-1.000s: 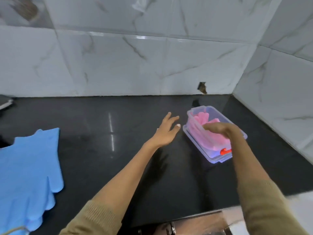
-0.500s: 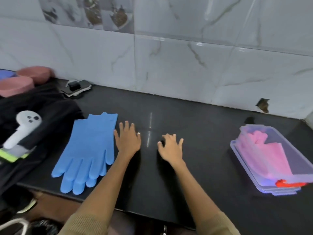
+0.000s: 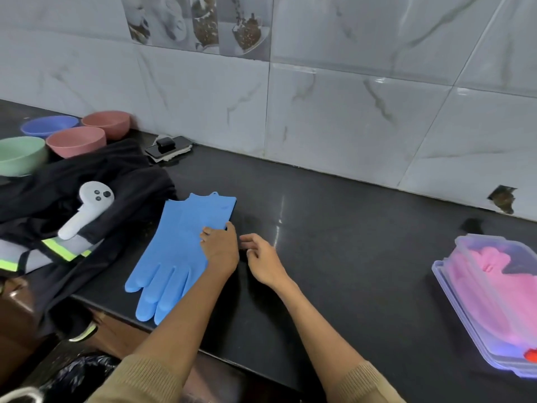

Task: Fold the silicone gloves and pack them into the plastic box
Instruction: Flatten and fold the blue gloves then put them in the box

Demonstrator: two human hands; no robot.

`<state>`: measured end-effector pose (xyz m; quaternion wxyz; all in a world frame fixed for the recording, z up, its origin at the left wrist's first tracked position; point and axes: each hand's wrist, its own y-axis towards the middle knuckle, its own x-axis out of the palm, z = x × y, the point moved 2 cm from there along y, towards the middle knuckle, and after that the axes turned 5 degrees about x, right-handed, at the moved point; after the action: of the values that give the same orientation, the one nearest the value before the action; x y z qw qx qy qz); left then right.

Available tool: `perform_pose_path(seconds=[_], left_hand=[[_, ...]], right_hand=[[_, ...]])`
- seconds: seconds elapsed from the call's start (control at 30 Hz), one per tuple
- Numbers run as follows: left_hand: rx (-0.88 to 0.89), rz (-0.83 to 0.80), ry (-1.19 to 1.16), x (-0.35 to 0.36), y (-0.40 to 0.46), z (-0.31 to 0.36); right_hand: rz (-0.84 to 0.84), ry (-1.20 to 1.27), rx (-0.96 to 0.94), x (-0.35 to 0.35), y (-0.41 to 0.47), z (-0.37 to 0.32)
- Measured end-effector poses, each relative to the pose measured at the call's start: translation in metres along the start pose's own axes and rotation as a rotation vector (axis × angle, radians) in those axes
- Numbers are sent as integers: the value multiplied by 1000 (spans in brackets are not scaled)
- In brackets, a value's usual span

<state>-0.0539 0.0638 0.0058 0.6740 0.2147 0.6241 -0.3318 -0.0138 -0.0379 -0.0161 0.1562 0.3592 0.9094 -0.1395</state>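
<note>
1. Leftmost, at the far end of the counter (image 3: 334, 228), stand four bowls: a green bowl (image 3: 20, 155), a blue bowl (image 3: 49, 125) and two pink bowls (image 3: 76, 141). None of them belongs to the task.
2. A black garment (image 3: 96, 175) with reflective stripes lies in front of them, and a white controller (image 3: 87, 209) rests on it. A phone (image 3: 168, 148) lies by the wall behind.
3. The blue silicone gloves (image 3: 177, 248) lie flat and stacked on the counter, cuffs toward the wall, glove tips toward me and reaching the counter's near edge. They are not yet folded.
4. My left hand (image 3: 219, 248) rests on the right side of the gloves near the cuff. Its fingers (image 3: 206, 232) are bent down onto the silicone; whether they pinch the edge or only press on it I cannot tell.
5. My right hand (image 3: 263, 263) hovers just beside the left, over bare counter, fingers loosely spread and holding nothing.
6. At far right, well apart from the blue pair, stands the plastic box (image 3: 447, 283), with pink gloves (image 3: 488, 280) already folded inside it.
7. Step in hand, as I judge it: starting on the blue pair. The next move calls for both hands to take the cuff end and fold it over toward the glove tips, keeping the two layers aligned, since silicone tends to spring open.
</note>
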Motion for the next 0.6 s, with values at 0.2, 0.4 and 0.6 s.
perform_pose_path(seconds=[0.2, 0.4, 0.6], left_hand=[[69, -61, -69, -8, -13, 30], [215, -83, -218, 1, -36, 83], [490, -161, -366, 4, -57, 135]], right_hand=[[-15, 410, 156, -8, 14, -6], [119, 606, 323, -47, 9, 22], [248, 463, 391, -110, -19, 51]])
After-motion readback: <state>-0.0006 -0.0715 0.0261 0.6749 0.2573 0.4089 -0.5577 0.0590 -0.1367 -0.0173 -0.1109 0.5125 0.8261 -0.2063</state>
